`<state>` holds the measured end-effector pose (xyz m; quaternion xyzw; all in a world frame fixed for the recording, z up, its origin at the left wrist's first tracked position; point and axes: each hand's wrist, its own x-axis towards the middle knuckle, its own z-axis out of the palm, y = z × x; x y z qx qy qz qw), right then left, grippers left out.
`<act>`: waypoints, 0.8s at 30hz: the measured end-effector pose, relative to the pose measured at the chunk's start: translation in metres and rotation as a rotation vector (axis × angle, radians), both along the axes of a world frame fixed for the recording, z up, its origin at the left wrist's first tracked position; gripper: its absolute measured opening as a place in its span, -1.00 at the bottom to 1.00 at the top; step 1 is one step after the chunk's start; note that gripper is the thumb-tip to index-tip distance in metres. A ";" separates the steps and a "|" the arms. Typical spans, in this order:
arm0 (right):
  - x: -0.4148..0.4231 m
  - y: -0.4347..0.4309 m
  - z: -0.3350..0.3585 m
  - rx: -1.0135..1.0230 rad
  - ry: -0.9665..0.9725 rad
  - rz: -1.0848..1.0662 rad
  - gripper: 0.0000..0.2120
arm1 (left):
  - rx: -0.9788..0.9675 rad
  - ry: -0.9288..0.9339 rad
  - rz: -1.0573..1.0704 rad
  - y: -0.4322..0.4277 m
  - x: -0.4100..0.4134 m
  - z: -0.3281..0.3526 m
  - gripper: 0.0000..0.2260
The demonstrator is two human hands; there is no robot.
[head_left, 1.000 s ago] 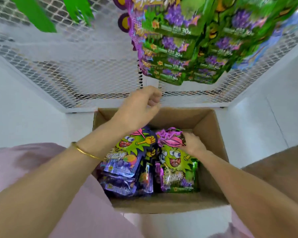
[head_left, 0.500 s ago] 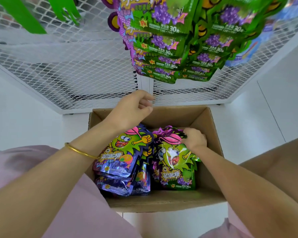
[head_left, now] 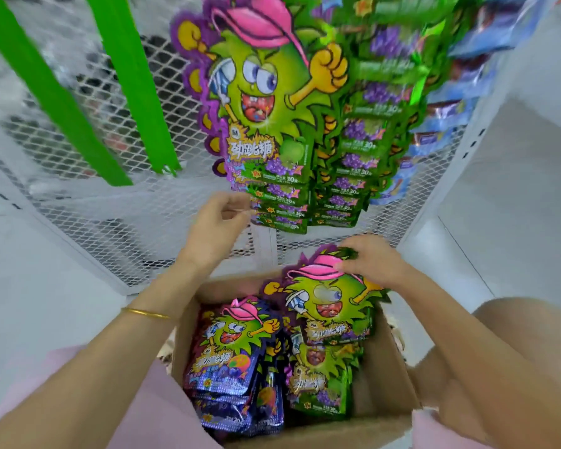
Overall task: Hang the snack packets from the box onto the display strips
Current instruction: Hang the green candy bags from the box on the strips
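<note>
The right hand pinches the top of a green packet at the pink cap and holds it upright above the far part of the cardboard box. The left hand is raised with loosely curled fingers, just beside the lowest of the hanging packets; if it touches them I cannot tell. Inside the box stand purple packets at left and other green ones at right. Two green strips hang before the mesh rack
</note>
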<state>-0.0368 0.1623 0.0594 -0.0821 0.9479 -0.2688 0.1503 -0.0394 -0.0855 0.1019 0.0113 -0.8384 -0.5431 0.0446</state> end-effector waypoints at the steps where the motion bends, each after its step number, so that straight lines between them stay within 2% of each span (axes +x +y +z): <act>1: -0.002 -0.004 0.019 0.011 0.058 0.001 -0.70 | 0.005 0.070 0.029 0.001 -0.009 0.022 -0.75; 6: -0.009 -0.022 0.106 -0.090 0.339 -0.064 -0.58 | -0.033 0.396 0.101 0.013 -0.060 0.133 -0.70; 12: -0.008 -0.028 0.195 -0.095 0.554 -0.062 -0.66 | 0.018 0.552 0.163 0.031 -0.097 0.211 -0.68; 19: -0.020 -0.044 0.259 -0.092 0.712 -0.058 -0.64 | 0.057 0.484 0.127 0.030 -0.098 0.240 -0.75; 24: -0.036 -0.064 0.299 0.008 0.890 -0.082 -0.69 | 0.024 0.300 0.005 0.021 -0.080 0.259 -0.66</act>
